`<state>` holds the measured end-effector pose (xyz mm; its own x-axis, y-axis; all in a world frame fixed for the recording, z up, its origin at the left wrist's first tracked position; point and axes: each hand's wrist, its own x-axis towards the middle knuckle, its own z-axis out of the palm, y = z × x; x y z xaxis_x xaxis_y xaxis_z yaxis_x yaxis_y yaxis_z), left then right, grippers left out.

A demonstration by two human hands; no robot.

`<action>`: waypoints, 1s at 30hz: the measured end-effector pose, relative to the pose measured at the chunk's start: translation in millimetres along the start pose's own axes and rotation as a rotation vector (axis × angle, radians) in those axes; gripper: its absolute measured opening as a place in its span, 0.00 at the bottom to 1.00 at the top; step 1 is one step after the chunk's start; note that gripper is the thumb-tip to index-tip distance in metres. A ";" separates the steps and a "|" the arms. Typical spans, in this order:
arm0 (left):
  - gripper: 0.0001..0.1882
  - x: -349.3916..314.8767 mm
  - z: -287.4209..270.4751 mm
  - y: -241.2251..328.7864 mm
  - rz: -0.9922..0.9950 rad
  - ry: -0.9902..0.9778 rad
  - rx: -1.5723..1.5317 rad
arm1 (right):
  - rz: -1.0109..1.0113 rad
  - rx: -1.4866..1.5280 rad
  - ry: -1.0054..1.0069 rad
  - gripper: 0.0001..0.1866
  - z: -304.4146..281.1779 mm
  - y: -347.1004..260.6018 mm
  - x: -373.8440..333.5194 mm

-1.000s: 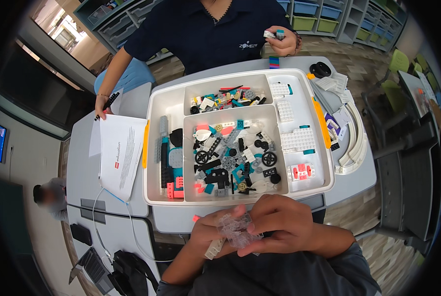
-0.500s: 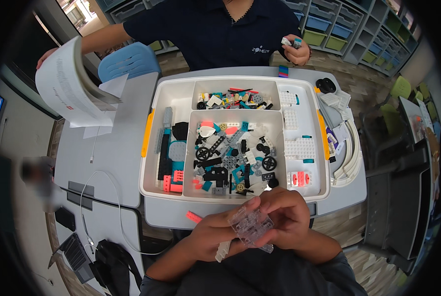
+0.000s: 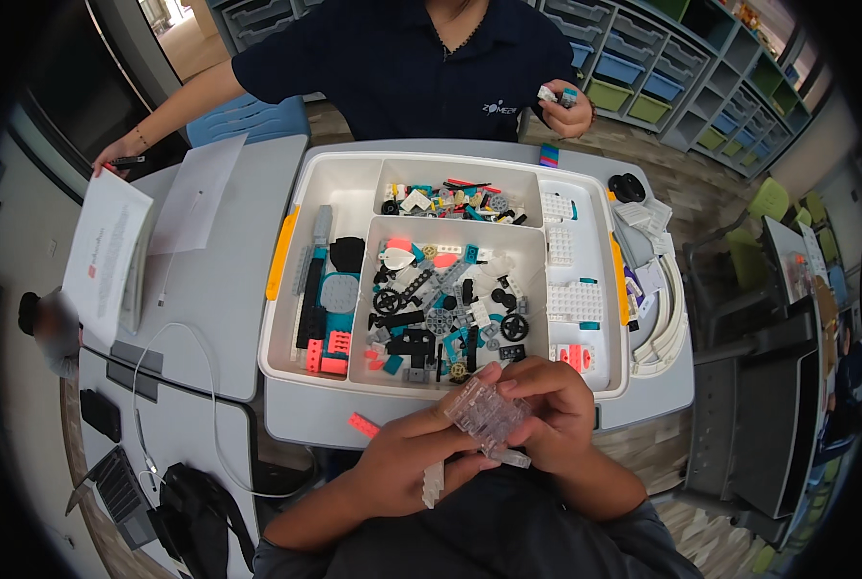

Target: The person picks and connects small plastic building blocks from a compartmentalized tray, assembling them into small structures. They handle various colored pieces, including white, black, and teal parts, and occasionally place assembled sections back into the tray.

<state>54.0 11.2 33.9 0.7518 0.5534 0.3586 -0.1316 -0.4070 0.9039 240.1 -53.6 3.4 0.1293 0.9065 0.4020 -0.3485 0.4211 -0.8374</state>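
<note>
A cluster of clear, see-through building bricks is held up in front of my body, between both hands. My left hand grips it from the left, fingers and thumb against its edge. A small whitish piece pokes out below the left fingers, also in that hand. On the other side, my right hand pinches the cluster with bent fingers. Just beyond my hands stands a white sorting tray of building pieces. A coral brick strip lies at the table edge, left of my hands.
Across the table a person holds small white and teal bricks in one hand, a pen and a white booklet in the other. Curved white pieces lie right of the tray. A cable, laptop and black bag are left.
The other person's booklet has swung down and left, and its pages hang flatter. My hands still hold the clear bricks, tilted slightly differently. The whole view has shifted a little.
</note>
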 end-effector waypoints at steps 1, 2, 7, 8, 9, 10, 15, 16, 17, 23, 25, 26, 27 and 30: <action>0.13 1.4 -0.7 2.8 -0.042 0.001 -0.010 | 0.051 -0.002 0.040 0.19 -0.6 0.0 -2.2; 0.12 2.6 -1.4 6.1 -0.083 0.002 -0.021 | 0.102 -0.004 0.080 0.17 -2.2 0.5 -4.7; 0.11 0.9 -0.1 12.0 -0.270 0.054 -0.118 | 0.326 0.191 0.184 0.13 1.6 -0.3 2.5; 0.12 -0.6 -0.6 9.0 -0.245 0.052 -0.093 | 0.345 0.253 0.196 0.12 3.5 -0.5 4.0; 0.14 -1.5 -0.9 7.6 -0.223 0.049 -0.066 | 0.364 0.317 0.210 0.12 4.8 -0.8 4.9; 0.14 -0.9 -1.0 8.8 -0.227 0.051 -0.075 | 0.381 0.328 0.216 0.12 4.8 -1.6 5.4; 0.13 0.5 -4.2 12.5 -0.250 0.040 -0.134 | 0.479 0.396 0.260 0.13 4.7 -5.0 5.9; 0.13 -0.1 -4.4 10.5 -0.254 0.045 -0.166 | 0.486 0.403 0.248 0.13 3.6 -5.1 6.2; 0.13 -1.5 -4.1 6.6 -0.259 0.050 -0.199 | 0.493 0.410 0.237 0.14 2.1 -4.9 6.4; 0.11 -7.3 -2.7 -0.7 -0.274 0.070 -0.363 | 0.525 0.419 0.192 0.15 2.5 -11.5 5.9; 0.11 -9.5 -1.3 -2.5 -0.261 0.093 -0.396 | 0.528 0.423 0.171 0.14 1.6 -14.6 5.3; 0.10 -10.3 -0.4 -2.4 -0.255 0.114 -0.410 | 0.531 0.421 0.167 0.14 0.5 -16.5 4.8; 0.10 -10.1 0.3 -2.9 -0.246 0.132 -0.424 | 0.530 0.418 0.165 0.13 -1.5 -17.9 4.0; 0.10 -10.8 -4.0 -3.3 -0.217 0.086 -0.315 | 0.492 0.410 0.169 0.13 -6.6 -18.5 1.1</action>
<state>43.7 9.5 28.0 0.7286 0.6665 0.1576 -0.1778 -0.0382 0.9833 252.8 -60.2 17.0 -0.0028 0.9965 -0.0830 -0.7247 -0.0592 -0.6865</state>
